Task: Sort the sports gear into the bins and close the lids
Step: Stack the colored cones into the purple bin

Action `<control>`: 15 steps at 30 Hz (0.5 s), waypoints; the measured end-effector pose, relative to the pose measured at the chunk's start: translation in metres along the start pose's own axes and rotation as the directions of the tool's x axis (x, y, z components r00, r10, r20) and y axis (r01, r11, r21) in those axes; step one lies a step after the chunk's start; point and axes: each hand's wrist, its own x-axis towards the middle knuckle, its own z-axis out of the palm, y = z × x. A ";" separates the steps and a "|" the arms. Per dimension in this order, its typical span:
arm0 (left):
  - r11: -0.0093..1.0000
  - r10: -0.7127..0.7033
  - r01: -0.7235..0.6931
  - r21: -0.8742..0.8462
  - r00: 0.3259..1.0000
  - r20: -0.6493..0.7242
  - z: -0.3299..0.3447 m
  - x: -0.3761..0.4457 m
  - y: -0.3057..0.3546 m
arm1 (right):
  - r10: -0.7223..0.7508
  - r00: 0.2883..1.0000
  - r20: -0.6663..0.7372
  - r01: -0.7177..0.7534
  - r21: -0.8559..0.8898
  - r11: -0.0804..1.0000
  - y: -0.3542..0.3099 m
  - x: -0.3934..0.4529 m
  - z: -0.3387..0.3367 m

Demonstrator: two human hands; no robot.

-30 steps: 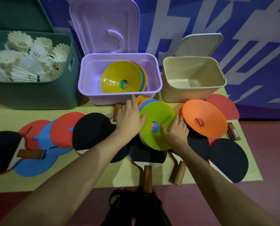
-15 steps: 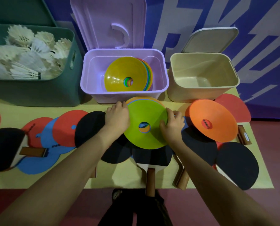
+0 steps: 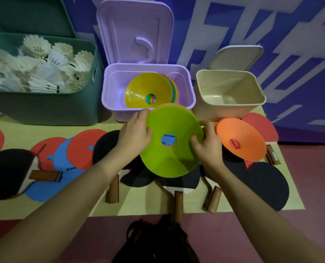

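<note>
Green bin (image 3: 44, 109) cut off left.

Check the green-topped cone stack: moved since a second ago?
Yes. The cone stack, held by the left hand and right hand, has been lifted off the paddles; its far edge now overlaps the purple bin's front rim, which it earlier sat short of.

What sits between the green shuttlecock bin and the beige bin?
In the head view, the open purple bin, holding stacked disc cones, stands between the green bin and the beige bin.
</note>
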 end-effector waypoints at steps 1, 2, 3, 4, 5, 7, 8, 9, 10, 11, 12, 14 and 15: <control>1.000 0.023 -0.024 -0.017 0.999 -0.028 -0.009 0.003 0.003 | -0.031 0.999 -0.032 0.031 0.009 0.999 -0.008 0.002 -0.003; 0.998 0.052 -0.053 -0.030 0.997 -0.059 -0.017 0.006 0.006 | -0.058 0.996 -0.063 0.060 0.021 0.998 -0.017 0.005 -0.006; 0.996 0.082 -0.086 -0.036 0.992 -0.091 -0.026 0.010 0.008 | -0.077 0.993 -0.095 0.080 0.034 0.996 -0.025 0.009 -0.008; 0.993 0.110 -0.114 -0.034 0.987 -0.119 -0.034 0.014 0.009 | -0.088 0.988 -0.127 0.095 0.048 0.994 -0.033 0.012 -0.009; 0.990 0.133 -0.139 -0.030 0.981 -0.142 -0.042 0.017 0.010 | -0.093 0.984 -0.154 0.104 0.060 0.993 -0.040 0.016 -0.009; 0.983 0.174 -0.183 -0.034 0.968 -0.182 -0.055 0.025 0.007 | -0.089 0.976 -0.197 0.107 0.079 0.991 -0.053 0.025 -0.007; 0.980 0.184 -0.196 -0.040 0.962 -0.202 -0.061 0.029 0.005 | -0.093 0.972 -0.214 0.116 0.094 0.989 -0.058 0.031 -0.004; 0.978 0.186 -0.201 -0.047 0.957 -0.223 -0.067 0.035 0.002 | -0.107 0.968 -0.226 0.135 0.111 0.985 -0.063 0.038 -0.002; 0.976 0.190 -0.209 -0.054 0.951 -0.244 -0.072 0.041 -0.001 | -0.123 0.964 -0.234 0.156 0.128 0.979 -0.068 0.046 0.001; 0.974 0.195 -0.218 -0.058 0.944 -0.267 -0.076 0.049 -0.005 | -0.140 0.961 -0.241 0.176 0.138 0.975 -0.072 0.055 0.004; 0.973 0.196 -0.221 -0.058 0.938 -0.286 -0.080 0.058 -0.008 | -0.161 0.955 -0.248 0.200 0.141 0.970 -0.076 0.065 0.006; 0.976 0.192 -0.215 -0.042 0.931 -0.311 -0.086 0.075 -0.012 | -0.212 0.941 -0.262 0.253 0.137 0.958 -0.080 0.086 0.010; 0.976 0.195 -0.215 -0.029 0.927 -0.322 -0.088 0.085 -0.013 | -0.230 0.937 -0.263 0.273 0.139 0.952 -0.081 0.097 0.013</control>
